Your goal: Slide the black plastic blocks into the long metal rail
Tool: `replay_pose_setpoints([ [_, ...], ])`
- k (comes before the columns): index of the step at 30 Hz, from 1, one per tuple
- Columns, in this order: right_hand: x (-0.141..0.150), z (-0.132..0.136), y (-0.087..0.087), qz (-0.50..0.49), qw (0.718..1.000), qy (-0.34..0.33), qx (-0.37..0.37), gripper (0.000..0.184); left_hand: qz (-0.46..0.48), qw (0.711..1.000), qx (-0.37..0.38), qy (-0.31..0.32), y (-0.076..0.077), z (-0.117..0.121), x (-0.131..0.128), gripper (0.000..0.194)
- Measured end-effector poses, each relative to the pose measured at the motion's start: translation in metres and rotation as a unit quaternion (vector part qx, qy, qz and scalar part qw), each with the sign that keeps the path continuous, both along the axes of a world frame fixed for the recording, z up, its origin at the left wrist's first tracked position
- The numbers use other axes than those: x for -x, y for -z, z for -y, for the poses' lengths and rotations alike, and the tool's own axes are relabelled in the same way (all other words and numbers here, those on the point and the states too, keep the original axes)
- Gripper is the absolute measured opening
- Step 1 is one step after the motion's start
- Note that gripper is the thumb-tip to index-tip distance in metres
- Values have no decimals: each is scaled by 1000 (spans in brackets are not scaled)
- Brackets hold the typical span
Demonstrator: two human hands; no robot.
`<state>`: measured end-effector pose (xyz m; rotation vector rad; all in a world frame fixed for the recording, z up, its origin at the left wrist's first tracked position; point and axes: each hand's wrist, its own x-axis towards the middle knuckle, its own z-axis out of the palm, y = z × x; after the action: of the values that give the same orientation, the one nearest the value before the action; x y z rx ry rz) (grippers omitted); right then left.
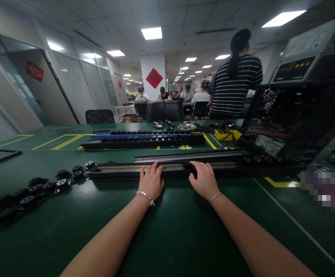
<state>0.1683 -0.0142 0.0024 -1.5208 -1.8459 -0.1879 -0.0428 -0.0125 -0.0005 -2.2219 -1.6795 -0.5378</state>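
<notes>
A long black rail (121, 169) with a silver track along its inside lies crosswise in front of me on the green table. My left hand (151, 182) grips its middle, fingers over the top and thumb at the near side. Further right, my right hand (204, 180) has its fingertips on a small black block (187, 164) sitting in the track, with the thumb lower at the rail's near wall. Some of these fingertips are hidden behind the rail. Several loose black parts (62, 184) lie in a scattered row beyond the rail's left end.
Behind it lie another rail (155, 157) and a rack of black pieces (144, 143) with a blue strip (106, 135). A metal dish (187, 126) and yellow item (227, 134) stand farther back. An open computer case (285, 115) is right; a person (236, 77) stands beyond.
</notes>
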Motion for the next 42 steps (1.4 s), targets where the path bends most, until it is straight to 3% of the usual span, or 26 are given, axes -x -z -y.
replay_pose_setpoints([
  [21, 1, 2, -1, 5, 999, -26, 18, 23, -5, 1000, 3, 5, -1, -1, 1, 45],
  [42, 9, 6, -2, 41, 997, -45, 50, 47, -10, 1000, -4, 2, 0, 1, 1, 47],
])
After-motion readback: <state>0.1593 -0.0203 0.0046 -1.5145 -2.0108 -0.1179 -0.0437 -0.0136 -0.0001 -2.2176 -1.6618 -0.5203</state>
